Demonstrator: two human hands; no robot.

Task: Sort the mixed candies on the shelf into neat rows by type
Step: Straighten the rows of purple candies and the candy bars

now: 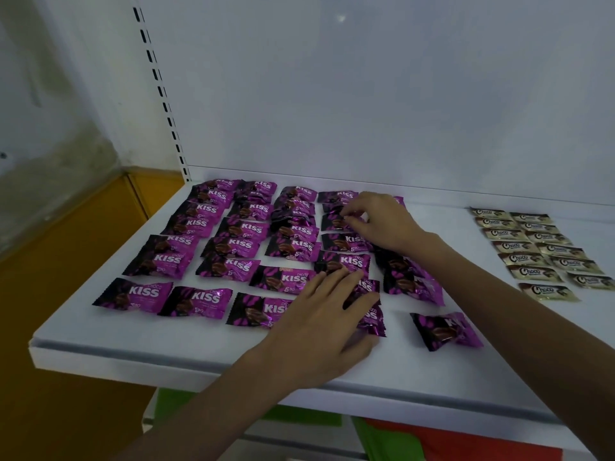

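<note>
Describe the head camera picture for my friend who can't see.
Two hands arrange purple Kiss candies in rows on a white shelf: the left hand lies flat on front ones, the right hand pinches one farther back. Cream Choco candies sit in two rows at right.

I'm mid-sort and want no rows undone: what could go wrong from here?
The left hand lies flat on front-row purple candies; sliding it could shove neighbours crooked. The right hand pinches a back-row purple candy while its forearm crosses other wrappers; withdrawing may drag them. The tilted loose candy near the shelf edge could be knocked off.
</note>
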